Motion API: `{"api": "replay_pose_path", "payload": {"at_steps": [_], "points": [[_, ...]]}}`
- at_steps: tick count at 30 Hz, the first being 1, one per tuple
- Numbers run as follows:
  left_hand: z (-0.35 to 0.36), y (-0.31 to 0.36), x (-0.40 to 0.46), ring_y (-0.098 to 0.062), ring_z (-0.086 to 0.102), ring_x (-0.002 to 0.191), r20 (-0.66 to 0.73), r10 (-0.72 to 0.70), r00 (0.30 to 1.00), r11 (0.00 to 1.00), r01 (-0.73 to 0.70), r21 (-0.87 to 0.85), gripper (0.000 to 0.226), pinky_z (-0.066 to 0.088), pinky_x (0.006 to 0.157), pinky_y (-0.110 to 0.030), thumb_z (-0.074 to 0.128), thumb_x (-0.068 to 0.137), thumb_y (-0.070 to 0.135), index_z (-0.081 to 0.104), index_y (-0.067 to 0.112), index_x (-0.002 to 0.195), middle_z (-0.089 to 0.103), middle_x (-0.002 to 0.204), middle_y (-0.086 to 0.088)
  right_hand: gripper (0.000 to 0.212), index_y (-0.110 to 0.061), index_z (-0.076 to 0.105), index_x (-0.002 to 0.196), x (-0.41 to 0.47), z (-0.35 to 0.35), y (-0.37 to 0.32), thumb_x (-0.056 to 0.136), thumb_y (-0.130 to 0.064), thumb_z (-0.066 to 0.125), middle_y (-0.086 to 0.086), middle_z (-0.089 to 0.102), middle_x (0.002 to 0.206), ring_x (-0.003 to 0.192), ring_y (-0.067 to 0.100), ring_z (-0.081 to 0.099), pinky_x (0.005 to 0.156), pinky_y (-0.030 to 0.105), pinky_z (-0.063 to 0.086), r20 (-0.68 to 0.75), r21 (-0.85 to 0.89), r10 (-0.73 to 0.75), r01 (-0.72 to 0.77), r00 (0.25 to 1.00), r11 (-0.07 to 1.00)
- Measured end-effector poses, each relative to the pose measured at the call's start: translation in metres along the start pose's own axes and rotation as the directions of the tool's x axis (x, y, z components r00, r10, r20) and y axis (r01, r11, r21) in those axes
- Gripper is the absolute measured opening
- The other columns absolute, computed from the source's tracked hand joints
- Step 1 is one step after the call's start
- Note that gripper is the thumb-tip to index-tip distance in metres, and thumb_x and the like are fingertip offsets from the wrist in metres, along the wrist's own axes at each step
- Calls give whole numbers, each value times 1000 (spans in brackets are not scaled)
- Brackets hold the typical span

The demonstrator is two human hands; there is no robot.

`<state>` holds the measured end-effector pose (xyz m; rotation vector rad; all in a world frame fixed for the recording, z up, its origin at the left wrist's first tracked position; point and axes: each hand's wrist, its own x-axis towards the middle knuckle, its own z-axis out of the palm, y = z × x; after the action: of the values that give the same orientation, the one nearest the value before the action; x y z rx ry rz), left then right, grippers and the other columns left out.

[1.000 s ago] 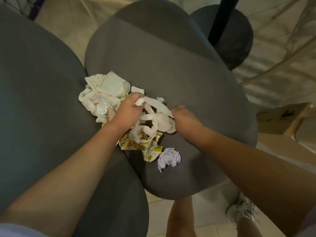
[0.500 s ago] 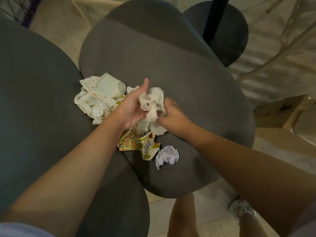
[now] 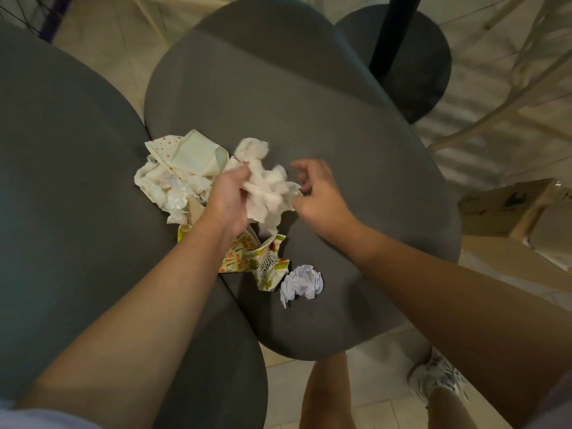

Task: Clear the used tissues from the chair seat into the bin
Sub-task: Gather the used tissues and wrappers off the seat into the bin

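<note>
Head view, looking down on two grey chair seats. The nearer-centre chair seat (image 3: 309, 125) carries the litter; a second grey seat (image 3: 62, 181) lies to its left, their edges meeting beneath the pile.

Two hands are in view. The left hand (image 3: 227, 201) has its fingers (image 3: 240, 176) curled round a large wad of white tissue (image 3: 266, 187), which it holds just above the seat. The right hand (image 3: 318, 193) sits at the wad's right edge, its fingers (image 3: 301, 165) loosely bent; whether they pinch the tissue or only brush it cannot be told.

Counted litter on the seat besides the held wad:
- one heap of crumpled white tissues (image 3: 167, 190), left of the left hand — the number of separate pieces in it cannot be told;
- one pale napkin with red dots (image 3: 164, 147), with one folded pale-green sheet (image 3: 198, 153) lying on it;
- two printed yellow-green paper wrappers — one under the left wrist (image 3: 236, 258), one reading "HELLO SUMMER" (image 3: 269, 267);
- one small ball of white paper (image 3: 301, 283), just beside that wrapper, nearest the seat's front edge.

Off the seat: one black pole (image 3: 393, 32) rising from one dark round base (image 3: 427, 63), one cardboard box (image 3: 510, 205) at right, and one white shoe (image 3: 439, 379) on the tiled floor.
</note>
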<state>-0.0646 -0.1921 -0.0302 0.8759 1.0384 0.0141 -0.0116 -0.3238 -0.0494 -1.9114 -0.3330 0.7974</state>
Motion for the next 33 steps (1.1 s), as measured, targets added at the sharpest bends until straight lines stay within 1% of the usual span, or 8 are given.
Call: {"api": "replay_pose_path", "payload": {"at_steps": [3,7,11,14,18,22,26,33], "points": [[-12,20,-1,-21,59,71,-99,26,995,973,-48,-225,22,46,78,-35,45,85,25,61,12,76,58,77,-5,42,-7,53,120,2,-5,8,79,3,56,6,46,116,107,20,46,94,31,42,3,-180,10,-10,1000,984],[-9,36,-16,-14,64,59,-23,21,1000,977,-25,-210,47,54,65,-26,46,89,50,64,15,64,64,61,1,59,-12,44,133,2,-4,12,76,4,52,9,33,143,130,28,26,106,34,32,190,-451,-72,153,979,879],[-4,38,-14,-6,44,30,-82,-1,997,980,-15,-198,57,37,35,-11,45,92,23,47,17,35,45,36,7,62,-20,41,136,5,6,16,78,-1,53,3,12,157,142,33,7,113,46,22,446,-621,-56,354,893,700],[-8,37,-10,-5,34,28,-69,-47,997,962,26,-273,49,31,32,-12,37,88,13,33,18,40,33,35,8,52,-10,47,132,5,8,23,83,9,48,11,30,145,132,32,24,101,40,38,481,-685,-33,400,876,609],[-4,35,-12,-6,29,26,38,-81,996,964,88,-250,44,28,30,-13,31,78,7,28,18,35,28,31,8,53,-8,51,127,4,1,25,80,17,43,13,38,131,126,33,29,95,38,42,435,-674,-17,338,900,657],[12,30,-15,-6,28,26,107,-96,990,965,118,-235,51,27,28,-14,30,83,10,31,19,34,30,31,8,50,-10,53,123,-2,-16,24,81,14,46,12,40,128,123,31,31,97,42,44,398,-655,-21,300,917,693],[44,27,-25,-4,34,30,182,-99,978,958,143,-249,45,31,31,-14,37,84,14,37,18,39,38,36,8,43,-8,56,117,-13,-45,17,80,12,47,13,44,124,115,30,36,93,44,46,347,-622,-49,269,937,735],[125,11,-53,-7,36,34,290,-130,948,970,183,-162,29,33,35,-14,53,68,16,37,17,44,39,40,6,45,-11,52,125,-47,-118,14,82,3,51,14,43,127,119,33,36,101,43,40,214,-573,-66,180,975,799]]}}
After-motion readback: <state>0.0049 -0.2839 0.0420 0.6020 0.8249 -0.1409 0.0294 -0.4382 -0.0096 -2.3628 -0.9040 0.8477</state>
